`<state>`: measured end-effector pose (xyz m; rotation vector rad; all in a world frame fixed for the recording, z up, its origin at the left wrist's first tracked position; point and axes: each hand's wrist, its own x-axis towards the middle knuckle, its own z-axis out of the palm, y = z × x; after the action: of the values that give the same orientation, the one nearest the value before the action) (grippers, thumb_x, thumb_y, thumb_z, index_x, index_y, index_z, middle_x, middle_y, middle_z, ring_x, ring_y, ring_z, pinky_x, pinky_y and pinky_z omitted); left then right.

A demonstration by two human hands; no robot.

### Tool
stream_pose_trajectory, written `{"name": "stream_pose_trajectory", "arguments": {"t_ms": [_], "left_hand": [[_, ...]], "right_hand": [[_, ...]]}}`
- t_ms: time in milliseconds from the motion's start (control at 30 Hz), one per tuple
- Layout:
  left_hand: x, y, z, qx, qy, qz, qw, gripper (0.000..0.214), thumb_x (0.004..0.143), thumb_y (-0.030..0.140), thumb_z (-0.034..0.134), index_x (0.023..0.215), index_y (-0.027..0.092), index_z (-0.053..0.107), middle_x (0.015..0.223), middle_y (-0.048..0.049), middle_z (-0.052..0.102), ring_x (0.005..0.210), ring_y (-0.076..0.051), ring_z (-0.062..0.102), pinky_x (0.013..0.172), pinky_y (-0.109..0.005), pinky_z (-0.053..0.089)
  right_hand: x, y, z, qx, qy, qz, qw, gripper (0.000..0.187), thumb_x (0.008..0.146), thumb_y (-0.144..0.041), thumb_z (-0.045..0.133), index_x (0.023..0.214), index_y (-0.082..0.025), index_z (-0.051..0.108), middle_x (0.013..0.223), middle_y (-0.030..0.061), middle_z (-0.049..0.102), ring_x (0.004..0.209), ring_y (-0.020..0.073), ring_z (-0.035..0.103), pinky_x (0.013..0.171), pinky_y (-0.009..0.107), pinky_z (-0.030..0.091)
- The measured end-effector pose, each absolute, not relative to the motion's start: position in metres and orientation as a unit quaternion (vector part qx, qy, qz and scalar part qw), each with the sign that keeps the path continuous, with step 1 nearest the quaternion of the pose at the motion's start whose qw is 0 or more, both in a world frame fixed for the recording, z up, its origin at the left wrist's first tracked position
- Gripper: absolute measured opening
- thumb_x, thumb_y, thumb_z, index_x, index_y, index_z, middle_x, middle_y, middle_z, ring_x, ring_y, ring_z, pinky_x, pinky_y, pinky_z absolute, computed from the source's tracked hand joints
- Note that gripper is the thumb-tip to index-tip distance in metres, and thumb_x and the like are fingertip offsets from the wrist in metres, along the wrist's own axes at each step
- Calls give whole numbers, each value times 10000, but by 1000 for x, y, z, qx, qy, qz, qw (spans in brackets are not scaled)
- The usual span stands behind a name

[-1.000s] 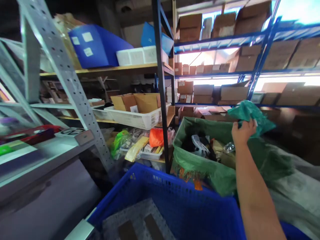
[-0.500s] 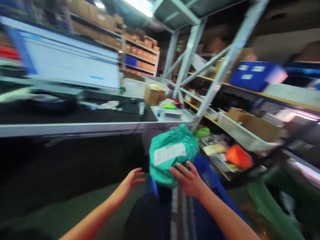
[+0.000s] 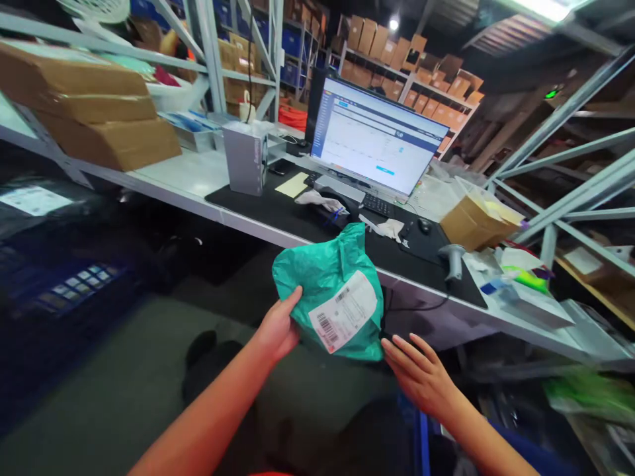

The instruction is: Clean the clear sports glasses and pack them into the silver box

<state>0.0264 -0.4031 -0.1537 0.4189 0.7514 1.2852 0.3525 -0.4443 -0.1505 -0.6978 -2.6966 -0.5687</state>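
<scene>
A green plastic mailer bag (image 3: 307,268) with a white shipping label (image 3: 346,312) is held up in front of the desk edge. My left hand (image 3: 280,328) grips its left side, thumb on the front face and the other fingers behind it. Beside the bag's lower right corner is my right hand (image 3: 421,373), fingers stretched out and holding nothing; whether a fingertip touches the bag I cannot tell. The label, with its barcodes, faces me at a tilt.
A desk with a black mat (image 3: 278,208) carries a monitor (image 3: 380,142), a keyboard (image 3: 377,203) and a handheld scanner (image 3: 452,261). Cardboard boxes (image 3: 99,106) are stacked at left. A blue crate (image 3: 421,436) stands low at right, near metal shelf posts (image 3: 585,198).
My view has swung left toward the monitor. The green mailer bag, earlier above the blue crate with my right hand against it, is now in my left hand before the desk.
</scene>
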Motion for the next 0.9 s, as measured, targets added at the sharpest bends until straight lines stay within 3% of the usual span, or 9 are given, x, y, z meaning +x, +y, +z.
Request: {"name": "stream_pose_trajectory", "arguments": {"t_ms": [167, 300, 400, 500, 600, 700, 767, 833, 900], "left_hand": [[-56, -353, -124, 311, 355, 495, 729, 358, 837, 355, 672, 1085, 99, 701, 1057, -173, 767, 1011, -326, 735, 941, -453, 583], [-107, -312, -92, 433, 378, 383, 723, 344, 739, 356, 807, 987, 127, 738, 941, -143, 783, 841, -292, 757, 797, -393, 612], [-133, -286, -71, 538, 393, 288, 688, 313, 668, 345, 867, 910, 176, 762, 837, -67, 782, 755, -249, 734, 709, -324, 593], [-156, -263, -54, 621, 400, 219, 637, 260, 646, 361, 876, 826, 206, 771, 785, -5, 766, 743, -213, 697, 675, -259, 553], [-175, -242, -40, 678, 399, 160, 596, 240, 694, 413, 835, 772, 195, 774, 740, 9, 744, 684, -182, 652, 636, -226, 516], [-192, -223, -25, 717, 387, 105, 570, 261, 743, 455, 781, 773, 196, 780, 713, 11, 731, 637, -170, 616, 615, -227, 504], [-208, -212, -15, 735, 384, 86, 552, 241, 744, 438, 775, 769, 198, 779, 720, 13, 730, 652, -175, 616, 627, -229, 506], [-231, -203, -4, 751, 396, 83, 522, 193, 724, 368, 782, 823, 203, 785, 783, 12, 747, 716, -195, 641, 664, -230, 514], [-266, -193, 7, 770, 439, 95, 453, 234, 704, 270, 756, 931, 221, 787, 912, 10, 770, 843, -229, 675, 746, -239, 529]], "right_hand": [[300, -392, -130, -296, -891, -100, 328, 568, 888, -88, 566, 1407, -316, 534, 1439, 75, 556, 1349, 271, 510, 1088, 484, 485], [246, -341, -93, -325, -819, 129, 456, 689, 958, -488, 527, 1556, -303, 240, 1603, 162, 297, 1413, 379, 422, 1071, 619, 459], [201, -310, -70, -281, -846, 233, 389, 822, 896, -632, 568, 1562, -317, 203, 1641, 159, 222, 1426, 380, 408, 1076, 574, 469], [155, -292, -65, -257, -900, 254, 244, 854, 815, -464, 758, 1531, -341, 308, 1652, 135, 203, 1413, 340, 437, 1002, 446, 548], [110, -277, -75, -247, -929, 221, 167, 762, 806, -259, 768, 1480, -357, 426, 1598, 128, 324, 1299, 296, 561, 973, 414, 561], [74, -255, -85, -230, -932, 190, 204, 595, 834, -208, 712, 1398, -287, 541, 1314, 115, 612, 1109, 252, 649, 955, 421, 559], [59, -239, -86, -212, -928, 179, 247, 494, 866, -223, 669, 1352, -237, 578, 1110, 91, 696, 1011, 241, 654, 933, 434, 561], [51, -226, -80, -194, -933, 164, 254, 523, 886, -241, 645, 1397, -214, 537, 1134, 99, 699, 1046, 247, 640, 973, 456, 546], [52, -217, -69, -183, -944, 160, 221, 652, 887, -239, 644, 1499, -218, 420, 1342, 122, 619, 1191, 250, 602, 1034, 434, 529]]}}
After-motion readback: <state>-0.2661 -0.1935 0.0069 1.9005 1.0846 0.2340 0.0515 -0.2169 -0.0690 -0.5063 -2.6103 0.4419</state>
